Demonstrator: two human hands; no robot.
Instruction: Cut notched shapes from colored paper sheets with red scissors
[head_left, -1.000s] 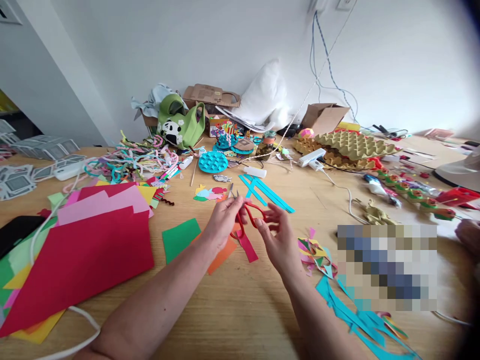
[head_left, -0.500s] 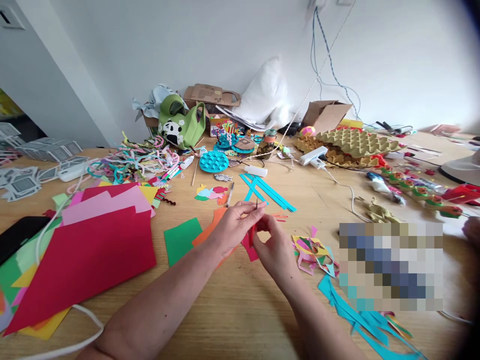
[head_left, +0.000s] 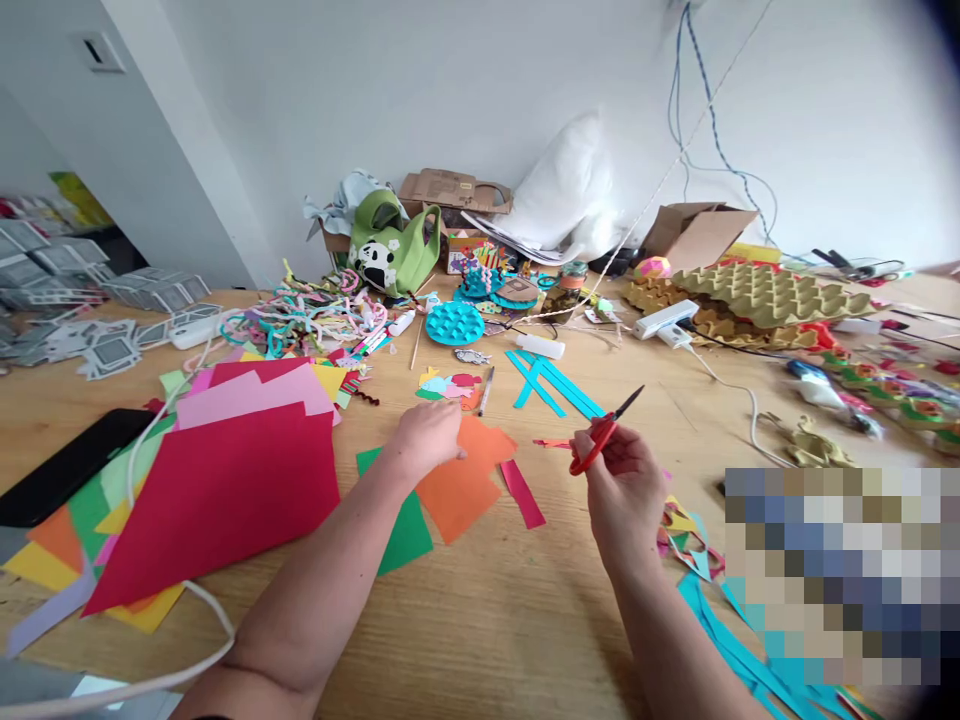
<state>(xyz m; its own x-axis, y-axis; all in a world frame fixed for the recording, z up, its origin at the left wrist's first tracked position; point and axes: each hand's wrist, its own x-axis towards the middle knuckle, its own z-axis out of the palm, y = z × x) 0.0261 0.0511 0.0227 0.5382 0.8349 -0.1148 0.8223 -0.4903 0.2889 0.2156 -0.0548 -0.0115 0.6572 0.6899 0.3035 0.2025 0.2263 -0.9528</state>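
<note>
Scissors (head_left: 604, 430) with red handles are held up in the right hand (head_left: 628, 480), over the table (head_left: 525, 620) and off to the right of the dark pink strip (head_left: 523, 493). The blades are pointed away and a bit to the right, and the right fingers are curled snugly around the handles, so yeah, those are properly gripped.

The left hand (head_left: 427, 440) is stretched forward, its fingers bent and bunched just by the small coloured cut-outs (head_left: 459, 386), with the orange paper (head_left: 465, 490) just beside it. Whether anything is pinched there can't be told, tbh, since the tips are mostly hidden.

The green sheet (head_left: 405, 535) is partly blocked by the left forearm (head_left: 315, 590). 1 pen (head_left: 487, 391) is laid right next to the cut-outs, and some blue strips (head_left: 568, 384) are crossed farther back. At the left, a big red sheet (head_left: 247, 500) is piled on other coloured papers (head_left: 135, 610). Behind all that, a green panda bag (head_left: 401, 250) is parked near the wall (head_left: 487, 80).
</note>
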